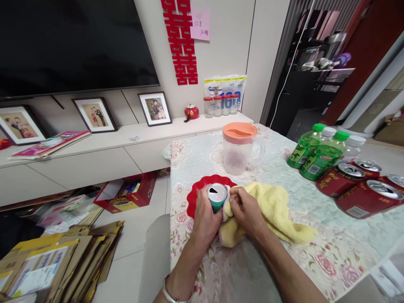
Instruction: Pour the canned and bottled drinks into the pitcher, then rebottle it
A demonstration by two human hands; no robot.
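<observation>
A green drink can [217,194] with an opened silver top is gripped by my left hand [204,219], whose fingers wrap round its left side. On the can's right side, my right hand [247,210] pinches a yellow towel [274,206] with a purple edge, pressing it against the can. The rest of the towel trails over the table to the right. Behind and below the can lies a red scalloped plate [193,197], partly hidden by my left hand and the can. A clear plastic pitcher [237,155] with an orange lid stands just beyond.
Green-capped bottles [326,153] and several red cans [362,198] stand at the table's right. A flowered cloth [328,261] covers the table. Framed photos [155,108] and lidded jars [217,106] line the low cabinet. Flattened cardboard [78,256] lies at lower left.
</observation>
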